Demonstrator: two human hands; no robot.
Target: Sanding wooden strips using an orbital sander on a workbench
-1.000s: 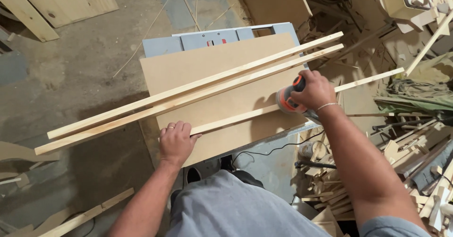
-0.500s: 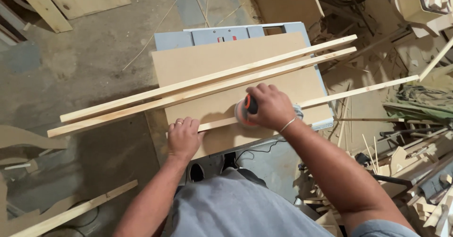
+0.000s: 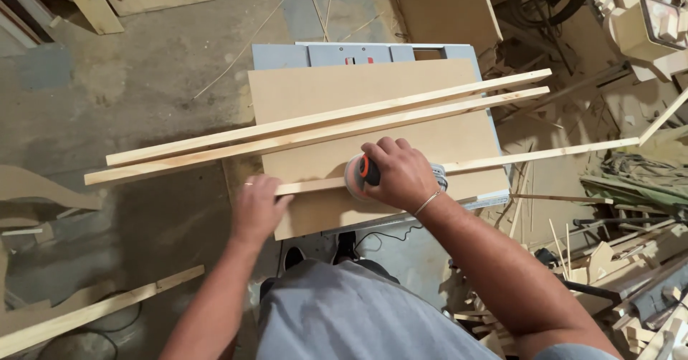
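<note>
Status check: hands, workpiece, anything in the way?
Left hand pins thin wood strip end. Right hand grips sander on strip. Two longer strips lie beyond, apart.

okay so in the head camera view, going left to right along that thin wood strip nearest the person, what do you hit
left hand pressing the strip's left end → sander under the right hand → bare thin wood strip running past the board's right edge → its free end over the scrap pile.

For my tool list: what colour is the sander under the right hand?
Grey body with an orange-red and black part; the sander shows in the head view, mostly covered by the right hand.
</note>
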